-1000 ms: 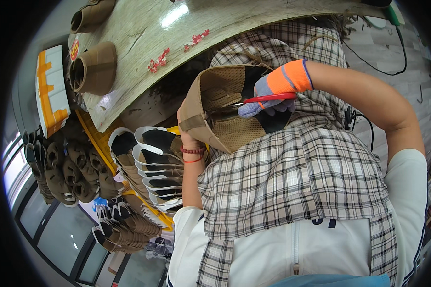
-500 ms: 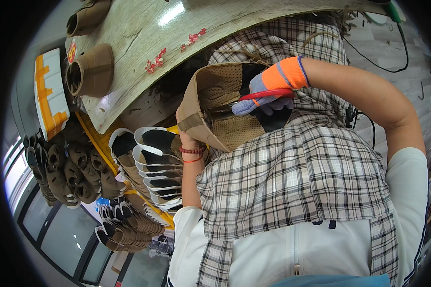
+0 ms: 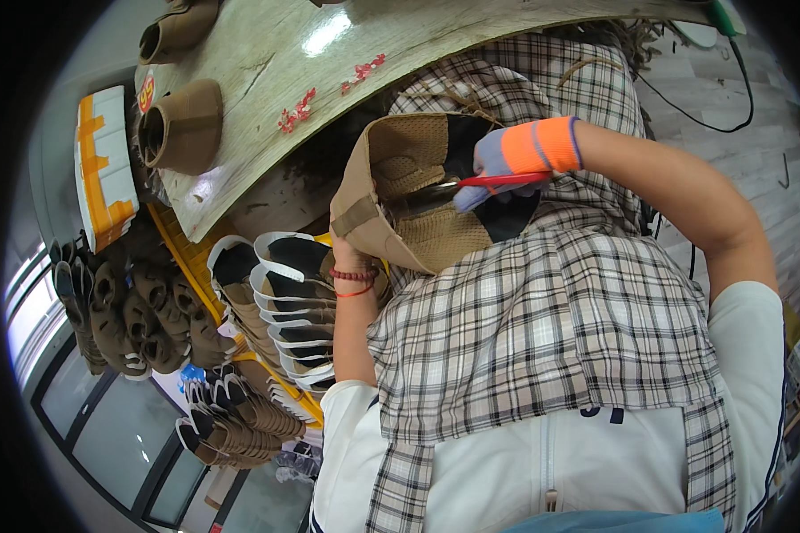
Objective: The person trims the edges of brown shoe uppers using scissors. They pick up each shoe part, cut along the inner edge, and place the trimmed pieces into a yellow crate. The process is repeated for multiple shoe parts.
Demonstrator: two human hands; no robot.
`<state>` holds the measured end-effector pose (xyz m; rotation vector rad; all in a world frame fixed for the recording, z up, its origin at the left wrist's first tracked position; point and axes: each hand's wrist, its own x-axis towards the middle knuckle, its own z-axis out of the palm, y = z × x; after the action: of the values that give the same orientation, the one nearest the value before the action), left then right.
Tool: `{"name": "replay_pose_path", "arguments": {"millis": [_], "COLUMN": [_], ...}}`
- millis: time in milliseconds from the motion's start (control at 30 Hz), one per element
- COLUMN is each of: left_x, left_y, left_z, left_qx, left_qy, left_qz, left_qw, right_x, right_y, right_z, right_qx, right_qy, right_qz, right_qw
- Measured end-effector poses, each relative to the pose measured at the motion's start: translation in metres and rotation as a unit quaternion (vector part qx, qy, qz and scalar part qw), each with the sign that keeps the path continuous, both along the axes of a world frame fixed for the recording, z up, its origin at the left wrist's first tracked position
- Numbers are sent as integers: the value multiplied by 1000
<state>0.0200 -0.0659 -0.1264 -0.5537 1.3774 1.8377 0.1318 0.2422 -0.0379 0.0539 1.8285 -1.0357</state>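
Joined brown upper (image 3: 447, 238) is being gripped at 8 o'clock by left hand (image 3: 348, 256), scissors (image 3: 509, 178) at 3 by right hand (image 3: 502, 162), inside work apparently unfinished.

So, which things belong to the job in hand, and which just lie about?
In use:
brown mesh-lined shoe upper, in left hand
red-handled metal scissors, in gloved right hand

Apparently lying about:
white orange-taped box
thin dark hooked piece

Upper (image 3: 444, 234) is tan, tool hdl (image 3: 498, 180) red, apron (image 3: 542, 338) blk/wht plaid.
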Motion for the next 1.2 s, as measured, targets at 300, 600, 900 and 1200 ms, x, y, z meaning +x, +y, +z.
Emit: {"name": "replay_pose_path", "arguments": {"millis": [300,600,900,1200], "left_x": [10,3,10,-96], "left_y": [-44,-60,13,-2], "left_z": [-65,-26,200,345], "left_qx": [92,39,-178,-481], "left_qy": [149,252,770,836], "left_qz": [-19,4,-175,-227], "left_qw": [984,967,586,135], "right_x": [65,51,60,83], "right_y": [16,6,6,33], "right_z": [8,-54,-15,-55], "right_qx": [-41,-334,-15,150], "right_qy": [141,117,352,393], "right_qz": [-164,-442,-335,-323], "right_qw": [976,825,874,848]}}
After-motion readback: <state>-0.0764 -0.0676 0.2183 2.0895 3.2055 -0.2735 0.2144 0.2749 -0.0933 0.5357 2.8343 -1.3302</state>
